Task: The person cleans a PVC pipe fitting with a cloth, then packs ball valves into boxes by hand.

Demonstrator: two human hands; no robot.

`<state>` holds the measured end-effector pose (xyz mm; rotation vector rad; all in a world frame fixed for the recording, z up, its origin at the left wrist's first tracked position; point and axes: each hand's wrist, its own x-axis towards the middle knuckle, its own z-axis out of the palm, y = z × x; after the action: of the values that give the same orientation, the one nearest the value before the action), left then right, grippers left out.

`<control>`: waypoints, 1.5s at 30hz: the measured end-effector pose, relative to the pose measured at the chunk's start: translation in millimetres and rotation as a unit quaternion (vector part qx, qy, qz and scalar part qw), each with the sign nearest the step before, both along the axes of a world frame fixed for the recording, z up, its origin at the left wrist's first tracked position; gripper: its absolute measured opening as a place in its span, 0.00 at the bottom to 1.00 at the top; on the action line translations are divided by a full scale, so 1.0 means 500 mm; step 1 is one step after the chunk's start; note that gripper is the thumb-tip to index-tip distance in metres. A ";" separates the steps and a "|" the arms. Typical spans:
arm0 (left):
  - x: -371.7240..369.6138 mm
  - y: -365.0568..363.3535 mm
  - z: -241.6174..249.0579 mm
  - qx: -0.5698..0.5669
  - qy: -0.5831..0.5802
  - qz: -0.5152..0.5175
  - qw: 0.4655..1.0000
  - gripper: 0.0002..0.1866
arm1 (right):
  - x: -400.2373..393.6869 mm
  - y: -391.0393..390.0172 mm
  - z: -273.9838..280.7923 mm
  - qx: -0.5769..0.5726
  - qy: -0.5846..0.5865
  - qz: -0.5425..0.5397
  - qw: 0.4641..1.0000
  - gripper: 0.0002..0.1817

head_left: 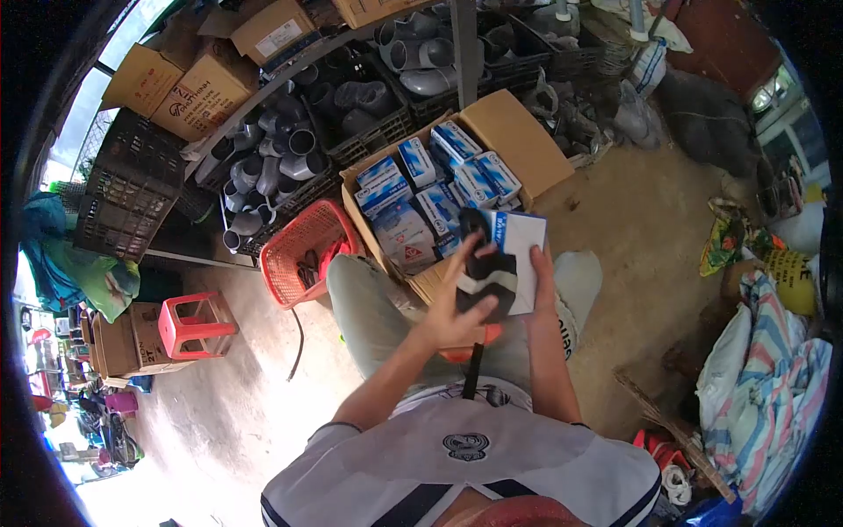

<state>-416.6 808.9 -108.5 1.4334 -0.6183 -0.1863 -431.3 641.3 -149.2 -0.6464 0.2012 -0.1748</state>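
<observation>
In front of my lap, my left hand (pixel 452 307) has its fingers spread around a black object with a pale grey band (pixel 493 279), whose kind I cannot make out. Directly beside it, my right hand (pixel 542 285) grips the right side of a small white and blue carton (pixel 527 250). The black object covers the carton's left part, and the two appear to touch. Just beyond my hands, a large open cardboard box (pixel 354 198) holds several blue and white cartons (pixel 386 186).
A red plastic basket (pixel 279 255) stands left of my knee, with a red stool (pixel 195 325) farther left. Black crates (pixel 399 119) of grey pipe fittings (pixel 303 142) line the back. Striped sacking (pixel 773 395) and a stick (pixel 672 426) lie at right.
</observation>
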 end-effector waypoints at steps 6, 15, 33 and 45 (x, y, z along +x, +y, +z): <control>0.138 -0.004 0.048 -0.083 0.147 0.263 0.950 0.19 | -0.014 0.019 0.077 -0.270 -0.088 0.058 0.957 0.52; 0.149 0.042 0.220 0.072 -0.293 -0.179 0.936 0.22 | -0.011 0.005 0.133 -0.266 -0.166 0.031 0.949 0.69; 0.164 0.051 0.081 0.128 0.058 -0.037 0.989 0.16 | -0.016 0.007 0.155 -0.362 -0.116 -0.002 0.925 0.64; -0.037 0.001 -0.065 -0.091 0.207 0.129 0.966 0.33 | 0.009 0.028 0.137 -0.358 0.013 -0.157 0.920 0.48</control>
<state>-434.8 809.3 -141.1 1.2340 -0.1013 -0.2100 -426.7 655.5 -80.7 -1.3481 0.2672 -0.5653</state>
